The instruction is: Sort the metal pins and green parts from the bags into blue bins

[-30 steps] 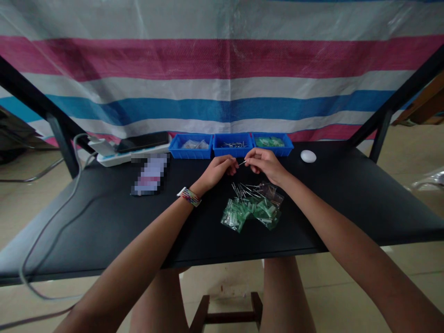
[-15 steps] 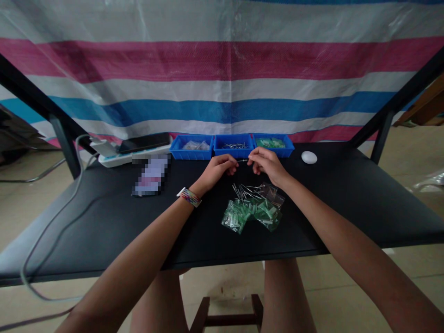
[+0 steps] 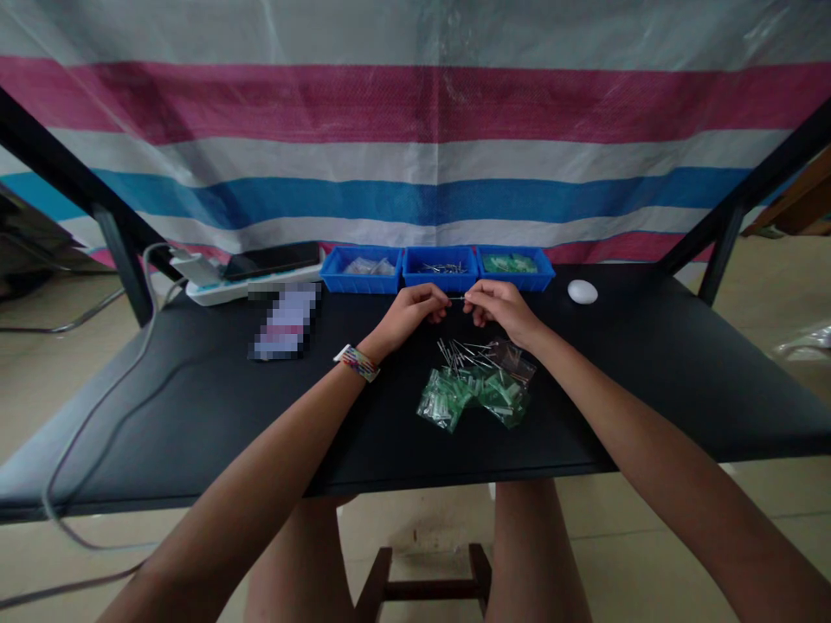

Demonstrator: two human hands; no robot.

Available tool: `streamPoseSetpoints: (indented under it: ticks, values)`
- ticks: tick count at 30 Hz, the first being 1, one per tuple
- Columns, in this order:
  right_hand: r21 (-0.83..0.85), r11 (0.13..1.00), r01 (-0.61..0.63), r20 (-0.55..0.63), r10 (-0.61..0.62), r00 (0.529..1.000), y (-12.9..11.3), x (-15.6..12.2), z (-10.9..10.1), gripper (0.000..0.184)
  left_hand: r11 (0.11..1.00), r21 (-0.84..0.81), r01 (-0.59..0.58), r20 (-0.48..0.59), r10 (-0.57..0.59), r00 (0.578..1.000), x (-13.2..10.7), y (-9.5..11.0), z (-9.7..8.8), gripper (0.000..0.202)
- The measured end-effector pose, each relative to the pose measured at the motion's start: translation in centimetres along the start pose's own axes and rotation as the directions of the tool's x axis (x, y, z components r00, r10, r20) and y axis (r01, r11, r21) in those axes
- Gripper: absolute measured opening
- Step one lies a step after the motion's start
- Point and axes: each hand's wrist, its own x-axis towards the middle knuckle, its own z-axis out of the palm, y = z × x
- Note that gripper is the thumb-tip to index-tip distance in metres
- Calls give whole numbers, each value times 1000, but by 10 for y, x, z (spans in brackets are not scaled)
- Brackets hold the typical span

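Note:
My left hand (image 3: 414, 315) and my right hand (image 3: 505, 310) meet over the black table, just in front of the blue bins. A thin silvery metal rod (image 3: 457, 298) spans the small gap between them, its ends pinched in the fingertips of each. Below the hands lies a loose heap of similar metal rods (image 3: 460, 353). Small green plastic packets (image 3: 475, 394) with pale pieces inside overlap the near side of that heap. Beside it, under my right wrist, is a clear packet (image 3: 512, 359) with dark contents.
Three blue bins stand in a row: the left bin (image 3: 361, 284) holds clear packets, the middle bin (image 3: 440, 281) metal rods, the right bin (image 3: 517, 282) green packets. A white oval object (image 3: 582, 292) sits right. A power strip (image 3: 217, 292), dark phone (image 3: 273, 259) and cable (image 3: 97, 407) lie left.
The whole view has shifted slightly. Both hands keep their pinch on the metal rod, and the fingertips look marginally closer together. Nothing on the table has visibly moved.

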Motion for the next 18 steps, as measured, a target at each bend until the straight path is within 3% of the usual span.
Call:
streamPoseSetpoints:
  ticks: [7,18]
  values:
    - [-13,990,138,-5,-138,990,-3,-1,1,33,999,-39,32,-33,-33,999,1,0,1,38]
    - [-4,982,189,-25,-189,982,2,0,2,33,999,47,-14,-39,16,999,1,0,2,28]
